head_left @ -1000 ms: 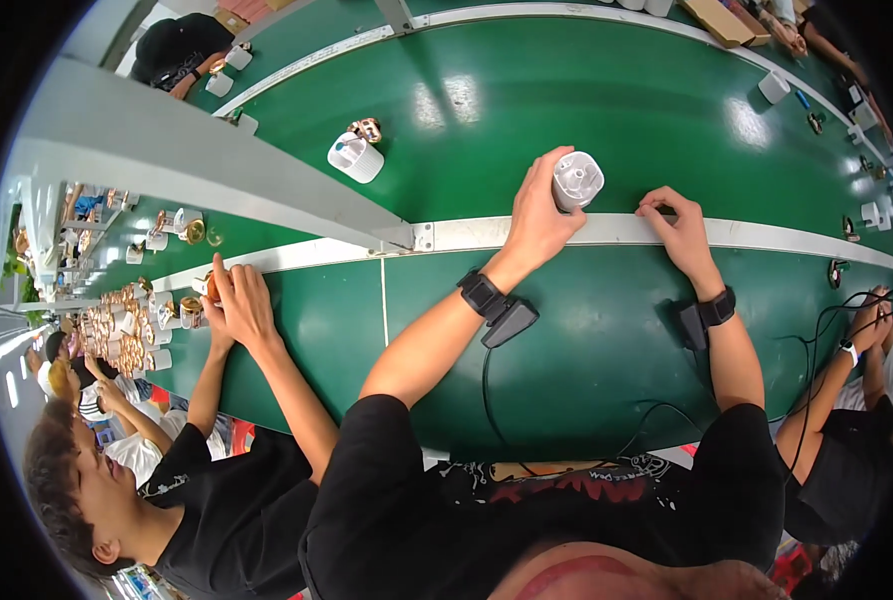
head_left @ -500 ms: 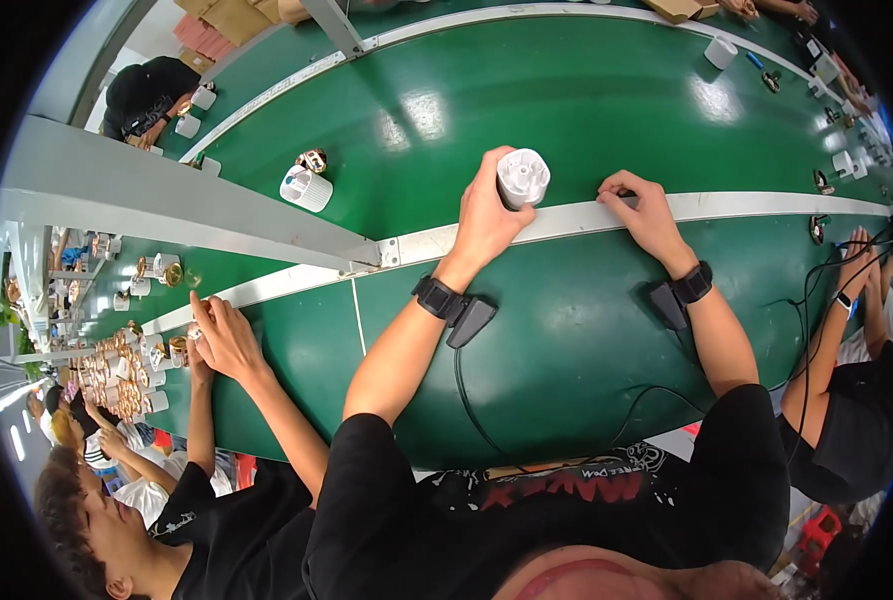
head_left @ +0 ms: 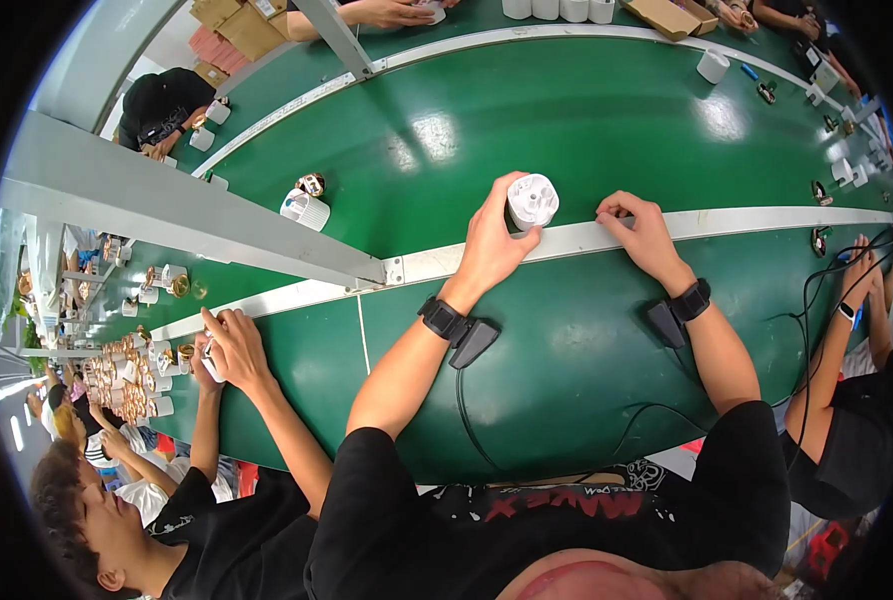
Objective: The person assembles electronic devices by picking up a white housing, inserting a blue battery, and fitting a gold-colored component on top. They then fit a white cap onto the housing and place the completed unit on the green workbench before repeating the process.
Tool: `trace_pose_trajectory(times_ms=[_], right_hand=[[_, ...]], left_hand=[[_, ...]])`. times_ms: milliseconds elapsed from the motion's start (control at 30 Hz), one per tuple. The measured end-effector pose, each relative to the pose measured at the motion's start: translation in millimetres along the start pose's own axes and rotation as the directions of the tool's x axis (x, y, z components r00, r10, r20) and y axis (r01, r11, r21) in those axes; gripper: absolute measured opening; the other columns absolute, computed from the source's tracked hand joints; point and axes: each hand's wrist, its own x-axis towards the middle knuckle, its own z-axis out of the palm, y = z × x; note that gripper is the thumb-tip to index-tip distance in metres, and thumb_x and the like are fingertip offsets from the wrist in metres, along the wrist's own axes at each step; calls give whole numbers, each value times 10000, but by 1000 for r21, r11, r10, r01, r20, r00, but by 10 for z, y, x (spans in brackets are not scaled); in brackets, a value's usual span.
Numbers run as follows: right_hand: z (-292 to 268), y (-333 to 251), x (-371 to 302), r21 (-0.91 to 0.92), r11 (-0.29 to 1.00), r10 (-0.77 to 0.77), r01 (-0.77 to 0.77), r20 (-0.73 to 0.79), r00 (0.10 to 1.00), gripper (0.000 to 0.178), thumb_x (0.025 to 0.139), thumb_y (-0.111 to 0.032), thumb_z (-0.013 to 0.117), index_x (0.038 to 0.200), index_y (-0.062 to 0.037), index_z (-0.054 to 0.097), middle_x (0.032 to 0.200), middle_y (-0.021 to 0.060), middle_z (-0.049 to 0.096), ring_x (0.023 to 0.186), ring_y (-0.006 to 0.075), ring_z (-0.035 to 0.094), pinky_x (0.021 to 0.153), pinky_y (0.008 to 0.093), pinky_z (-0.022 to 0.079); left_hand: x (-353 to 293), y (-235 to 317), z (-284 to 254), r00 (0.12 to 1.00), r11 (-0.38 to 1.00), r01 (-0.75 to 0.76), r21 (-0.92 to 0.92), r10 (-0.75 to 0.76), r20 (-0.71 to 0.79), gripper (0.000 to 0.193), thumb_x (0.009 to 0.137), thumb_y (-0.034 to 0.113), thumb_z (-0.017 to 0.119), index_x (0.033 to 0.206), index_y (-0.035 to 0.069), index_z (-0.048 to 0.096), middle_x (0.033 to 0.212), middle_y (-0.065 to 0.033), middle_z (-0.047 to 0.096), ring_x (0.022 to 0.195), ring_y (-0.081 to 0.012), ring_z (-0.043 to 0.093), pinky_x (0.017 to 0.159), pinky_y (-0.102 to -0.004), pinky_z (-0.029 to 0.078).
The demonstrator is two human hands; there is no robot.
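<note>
A white plastic housing point(head_left: 533, 201), cup-shaped with rounded corners, is gripped in my left hand point(head_left: 490, 243). Its end with moulded posts and recesses faces up toward me. My fingers wrap its left side, and the thumb presses its near edge. To the right, my right hand point(head_left: 646, 238) hovers over the pale metal rail with its fingers curled and thumb and forefinger close together. Anything between those fingertips is too small to make out. Beyond the rail on the left, a ribbed white housing point(head_left: 305, 210) lies beside a shiny copper-coloured part point(head_left: 311, 184).
A grey metal post point(head_left: 216, 205) slants in from the left to the rail point(head_left: 586, 237) across the green table point(head_left: 556, 350). A co-worker's hand point(head_left: 236, 345) works at left near many white-and-copper parts point(head_left: 131, 375). Black cables point(head_left: 806, 320) hang at right.
The view has shifted, bringing more of the far table edge into sight. In my left hand the white housing has tilted, showing more of its inner end. My right hand stays curled.
</note>
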Motion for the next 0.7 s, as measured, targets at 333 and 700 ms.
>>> trace_pose_trajectory(times_ms=[333, 700], right_hand=[[-9, -10, 3, 20, 1000, 10, -10, -4, 1000, 82, 874, -85, 660, 906, -11, 646, 798, 65, 650, 768, 168, 605, 703, 296, 464], [-1, 17, 3, 47, 999, -9, 10, -8, 1000, 76, 874, -76, 660, 898, -6, 646, 795, 43, 643, 760, 141, 566, 707, 279, 440]], left_hand=[[31, -61, 38, 999, 999, 33, 26, -33, 20, 683, 739, 38, 745, 1347, 95, 438, 1212, -179, 627, 1149, -343, 616, 965, -401, 494], [17, -70, 41, 999, 999, 38, 28, -37, -13, 665, 726, 24, 741, 1318, 78, 444, 1186, -177, 630, 1121, -348, 626, 939, -400, 504]])
